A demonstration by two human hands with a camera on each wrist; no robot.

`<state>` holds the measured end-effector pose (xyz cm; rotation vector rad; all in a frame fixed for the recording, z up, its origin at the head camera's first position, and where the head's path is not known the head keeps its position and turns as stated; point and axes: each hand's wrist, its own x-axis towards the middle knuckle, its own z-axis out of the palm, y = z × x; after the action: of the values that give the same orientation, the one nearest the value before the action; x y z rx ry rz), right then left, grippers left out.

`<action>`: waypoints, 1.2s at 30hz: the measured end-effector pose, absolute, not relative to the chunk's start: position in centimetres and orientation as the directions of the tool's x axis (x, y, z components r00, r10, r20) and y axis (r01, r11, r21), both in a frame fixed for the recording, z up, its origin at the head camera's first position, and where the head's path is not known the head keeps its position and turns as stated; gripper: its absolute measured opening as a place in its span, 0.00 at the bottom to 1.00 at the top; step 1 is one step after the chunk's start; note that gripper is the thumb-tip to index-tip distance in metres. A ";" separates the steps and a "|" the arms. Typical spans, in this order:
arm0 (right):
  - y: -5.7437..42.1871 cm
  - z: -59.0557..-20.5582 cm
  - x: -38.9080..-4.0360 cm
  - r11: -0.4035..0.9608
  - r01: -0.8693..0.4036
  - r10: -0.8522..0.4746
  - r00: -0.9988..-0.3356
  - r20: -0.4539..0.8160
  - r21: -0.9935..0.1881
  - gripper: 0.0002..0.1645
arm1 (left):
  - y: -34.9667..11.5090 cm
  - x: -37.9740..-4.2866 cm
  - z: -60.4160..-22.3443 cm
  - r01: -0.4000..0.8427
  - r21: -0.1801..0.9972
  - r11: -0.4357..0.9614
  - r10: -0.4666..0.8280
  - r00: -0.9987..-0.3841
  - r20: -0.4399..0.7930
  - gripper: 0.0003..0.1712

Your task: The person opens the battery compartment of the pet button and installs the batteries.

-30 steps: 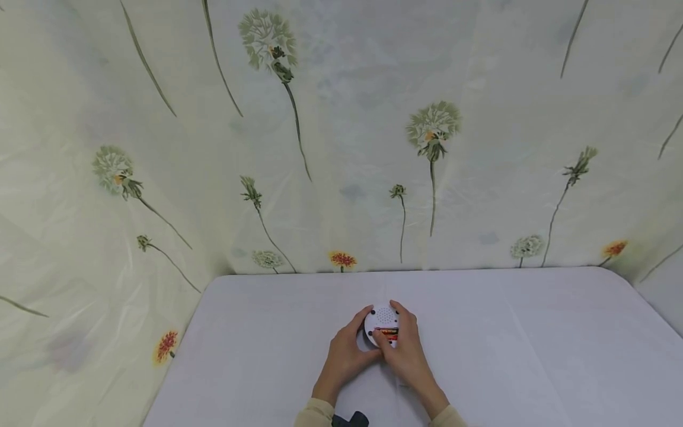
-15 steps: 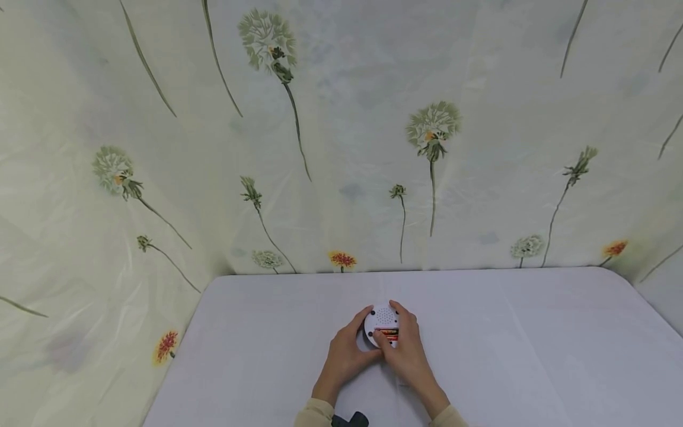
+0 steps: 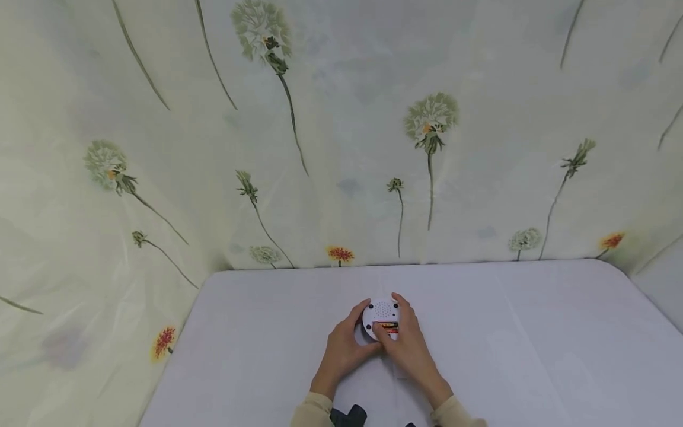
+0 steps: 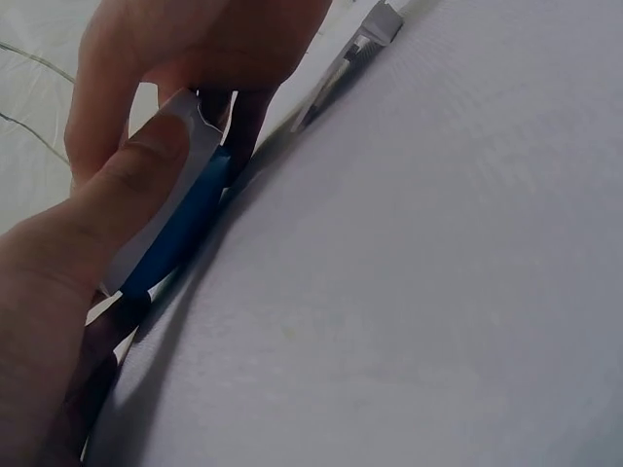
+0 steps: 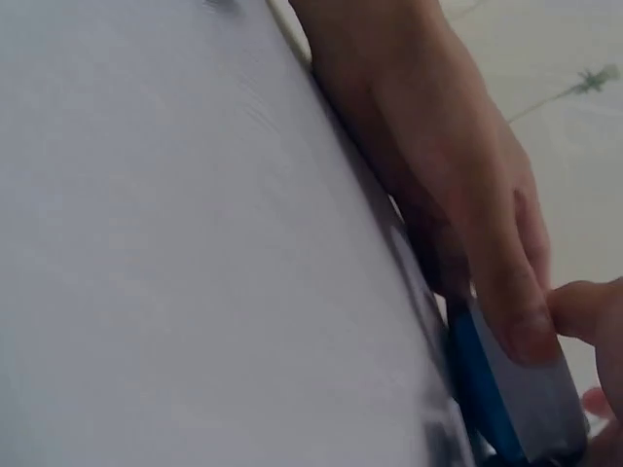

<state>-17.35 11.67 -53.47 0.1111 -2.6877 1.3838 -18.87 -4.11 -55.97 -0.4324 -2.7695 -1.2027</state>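
A round white device (image 3: 380, 309) with speaker holes, dark feet and a blue side (image 4: 185, 224) is held between both hands, holed face up. Red-and-black batteries (image 3: 391, 325) show in its open compartment. My left hand (image 3: 342, 351) grips it by the left rim, fingers curled around the edge. On the opposite side, my right hand (image 3: 411, 349) holds the right rim, its thumb (image 5: 531, 331) pressed on the white face by the batteries. The thumbs lie close together at the near edge. My palms hide part of the device.
A white cloth covers the table (image 3: 267, 332), and a flower-printed curtain (image 3: 341, 136) hangs behind it. A dark object (image 3: 349, 416) shows at the bottom edge near my left sleeve. In the left wrist view, a clear strip with a white end (image 4: 384, 21) lies beyond the hands.
The head view has shifted slightly, so the scene sits a little higher. Both hands keep their grip on the white device, with hardly any movement.
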 end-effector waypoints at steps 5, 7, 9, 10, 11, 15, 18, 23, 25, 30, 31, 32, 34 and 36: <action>13.7 -52.9 -17.5 0.564 -0.119 -0.099 -0.992 0.077 -0.817 0.50 | -4.1 -18.8 -56.1 0.302 0.709 0.637 0.230 -0.953 0.199 0.52; 14.7 -52.5 -17.5 0.548 -0.106 -0.120 -0.992 0.048 -0.830 0.49 | -4.1 -18.7 -56.0 0.296 0.712 0.637 0.232 -0.954 0.188 0.53; 15.7 -52.2 -17.6 0.545 -0.092 -0.129 -0.991 0.025 -0.834 0.47 | -4.1 -18.6 -55.9 0.289 0.718 0.633 0.233 -0.956 0.179 0.53; 16.2 -52.0 -17.5 0.548 -0.081 -0.133 -0.991 0.009 -0.832 0.45 | -4.1 -18.6 -55.9 0.285 0.721 0.631 0.233 -0.957 0.174 0.53; 16.7 -51.8 -17.5 0.552 -0.070 -0.138 -0.990 -0.009 -0.831 0.43 | -4.1 -18.6 -55.9 0.281 0.726 0.628 0.234 -0.958 0.168 0.52; 18.5 -50.7 -17.1 0.596 -0.072 -0.203 -0.977 -0.063 -0.800 0.32 | -4.1 -18.5 -55.8 0.287 0.732 0.617 0.241 -0.955 0.171 0.51; 19.5 -49.7 -16.6 0.619 -0.137 -0.325 -0.941 -0.093 -0.774 0.27 | -4.0 -18.5 -55.7 0.285 0.736 0.614 0.240 -0.956 0.170 0.51; 20.2 -48.9 -15.9 0.637 -0.238 -0.502 -0.850 -0.160 -0.734 0.28 | -4.1 -18.6 -55.6 0.269 0.743 0.613 0.228 -0.960 0.159 0.51; 20.0 -49.0 -15.7 0.645 -0.254 -0.528 -0.830 -0.179 -0.721 0.28 | -4.1 -18.7 -55.6 0.267 0.743 0.614 0.228 -0.961 0.157 0.51; 19.3 -49.5 -15.6 0.660 -0.289 -0.542 -0.822 -0.173 -0.694 0.27 | -4.1 -18.6 -55.6 0.262 0.745 0.613 0.230 -0.962 0.149 0.51; 19.2 -49.6 -15.6 0.664 -0.294 -0.541 -0.824 -0.170 -0.687 0.26 | -4.1 -18.6 -55.6 0.261 0.746 0.612 0.231 -0.962 0.148 0.51; 19.1 -49.7 -15.6 0.669 -0.296 -0.538 -0.826 -0.169 -0.682 0.25 | -4.1 -18.6 -55.6 0.261 0.747 0.611 0.231 -0.962 0.147 0.51; 18.9 -49.7 -15.6 0.675 -0.298 -0.536 -0.827 -0.171 -0.675 0.23 | -4.1 -18.6 -55.6 0.261 0.749 0.609 0.232 -0.962 0.147 0.51; 18.8 -49.8 -15.6 0.679 -0.299 -0.534 -0.828 -0.172 -0.671 0.21 | -4.1 -18.6 -55.6 0.261 0.750 0.608 0.231 -0.962 0.147 0.51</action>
<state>-15.57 18.81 -49.76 0.8257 -3.1996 1.1646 -18.57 -4.08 -55.58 -0.4263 -2.7854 -1.3074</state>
